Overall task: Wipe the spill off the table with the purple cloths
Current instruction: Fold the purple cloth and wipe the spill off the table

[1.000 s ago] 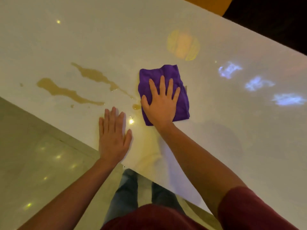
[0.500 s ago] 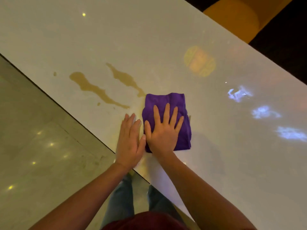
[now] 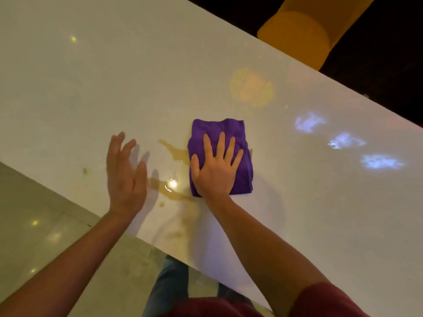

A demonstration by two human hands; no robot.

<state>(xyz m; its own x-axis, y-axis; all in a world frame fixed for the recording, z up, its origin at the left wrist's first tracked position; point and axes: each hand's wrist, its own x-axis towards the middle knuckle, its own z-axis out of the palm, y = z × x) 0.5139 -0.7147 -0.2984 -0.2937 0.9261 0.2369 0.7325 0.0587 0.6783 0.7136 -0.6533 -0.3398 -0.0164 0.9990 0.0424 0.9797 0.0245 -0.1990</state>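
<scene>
Pressing flat with spread fingers, the right hand (image 3: 216, 170) lies on one folded purple cloth (image 3: 233, 129) on the white table (image 3: 114, 76). Only one cloth shows. The left hand (image 3: 126, 177) is open, fingers straight, over the table near its front edge; whether it touches is unclear. Between the two hands lie two brown streaks of spill (image 3: 176, 152), plus two small droplets nearby.

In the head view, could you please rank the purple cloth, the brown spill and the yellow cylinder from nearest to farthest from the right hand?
1. Purple cloth: directly under the right hand.
2. Brown spill: just left of the cloth's edge.
3. Yellow cylinder: beyond the table's far edge, upper right.
</scene>
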